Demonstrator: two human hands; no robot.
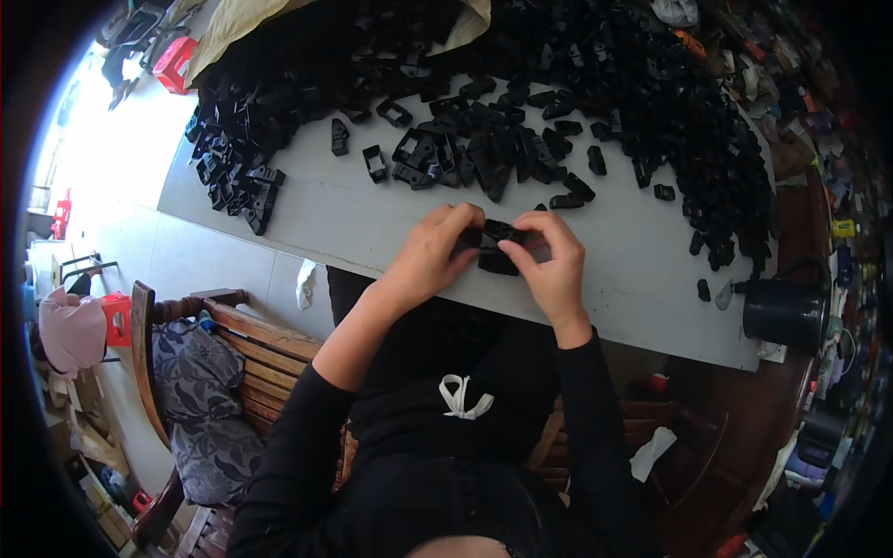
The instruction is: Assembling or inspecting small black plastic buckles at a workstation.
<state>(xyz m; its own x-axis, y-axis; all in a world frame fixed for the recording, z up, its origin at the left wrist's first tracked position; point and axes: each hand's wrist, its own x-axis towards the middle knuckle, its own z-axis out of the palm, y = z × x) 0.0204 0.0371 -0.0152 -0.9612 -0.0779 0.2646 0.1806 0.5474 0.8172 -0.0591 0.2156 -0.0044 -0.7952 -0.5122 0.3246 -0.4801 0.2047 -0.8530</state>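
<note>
Both hands meet over the near edge of a grey table. My left hand and my right hand each pinch a small black plastic part between thumb and fingers; the pieces look pressed together, and how many there are I cannot tell. A large heap of similar black plastic parts covers the far half of the table, with a smaller group at the left and a few loose ones in between.
A black mug stands at the table's right corner. A wooden bench with a patterned cushion sits at my left. Red stools stand on the pale floor beyond. Cluttered shelves line the right side. Brown paper lies under the heap.
</note>
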